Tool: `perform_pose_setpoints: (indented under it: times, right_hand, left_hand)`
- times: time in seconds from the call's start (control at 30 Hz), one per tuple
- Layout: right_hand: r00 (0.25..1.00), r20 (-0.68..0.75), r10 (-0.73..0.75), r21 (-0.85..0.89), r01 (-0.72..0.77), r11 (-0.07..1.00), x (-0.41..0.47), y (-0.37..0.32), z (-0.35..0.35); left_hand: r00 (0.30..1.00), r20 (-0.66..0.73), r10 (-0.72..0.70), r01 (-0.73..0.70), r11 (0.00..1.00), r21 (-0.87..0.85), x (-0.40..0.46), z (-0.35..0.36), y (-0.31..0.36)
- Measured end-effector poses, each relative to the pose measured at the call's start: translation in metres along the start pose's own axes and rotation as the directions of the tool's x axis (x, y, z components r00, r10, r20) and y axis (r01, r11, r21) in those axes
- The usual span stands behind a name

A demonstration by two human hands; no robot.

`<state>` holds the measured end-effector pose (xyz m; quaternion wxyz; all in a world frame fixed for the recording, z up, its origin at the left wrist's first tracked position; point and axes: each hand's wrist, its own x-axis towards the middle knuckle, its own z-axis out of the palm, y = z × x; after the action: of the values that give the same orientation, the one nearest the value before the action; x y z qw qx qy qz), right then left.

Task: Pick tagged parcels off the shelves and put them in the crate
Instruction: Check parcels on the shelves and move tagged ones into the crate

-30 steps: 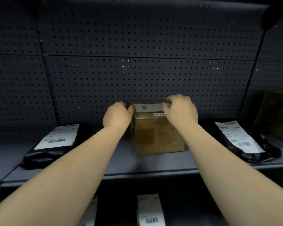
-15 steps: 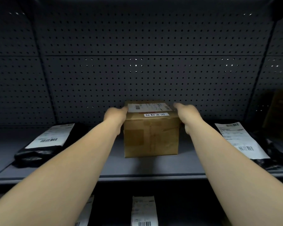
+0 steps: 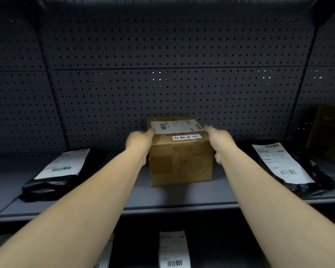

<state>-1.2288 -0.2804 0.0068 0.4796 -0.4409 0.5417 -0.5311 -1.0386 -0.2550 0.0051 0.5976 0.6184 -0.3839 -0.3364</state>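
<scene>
A brown cardboard box stands on the grey shelf, with a shipping label and a small white tag of handwritten characters on its top. My left hand presses against the box's left side, thumb on the top edge. My right hand clasps the right side. The box is tilted slightly, its rear right corner lifted. No crate is in view.
A black poly mailer with a white label lies at the left, another black mailer at the right. A brown carton stands far right. More labelled parcels lie on the lower shelf. Perforated back panel behind.
My hands slid from the box's top down to its two sides and now grip it. The box has shifted toward me and looks larger in view.
</scene>
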Motion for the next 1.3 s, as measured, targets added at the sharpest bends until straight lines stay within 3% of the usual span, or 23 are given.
perform_pose_setpoints:
  times: [0.57, 1.0, 1.17, 1.3]
  right_hand:
    - [0.967, -0.132, -0.22, 0.207, 0.244, 0.947, -0.048, 0.032, -0.005]
    - [0.948, -0.184, -0.26, 0.299, 0.306, 0.904, -0.079, 0.048, -0.015]
    - [0.947, -0.197, -0.255, 0.329, 0.309, 0.892, -0.083, 0.051, -0.014]
    - [0.944, -0.224, -0.242, 0.351, 0.31, 0.884, -0.083, 0.051, -0.012]
  left_hand:
    - [0.946, -0.044, 0.321, -0.317, 0.945, 0.082, -0.051, -0.009, -0.023]
    - [0.923, -0.008, 0.384, -0.383, 0.922, 0.053, -0.08, -0.019, -0.032]
    - [0.896, -0.017, 0.444, -0.435, 0.884, 0.171, -0.083, -0.023, -0.025]
    - [0.774, -0.003, 0.633, -0.569, 0.698, 0.436, -0.077, -0.023, -0.003]
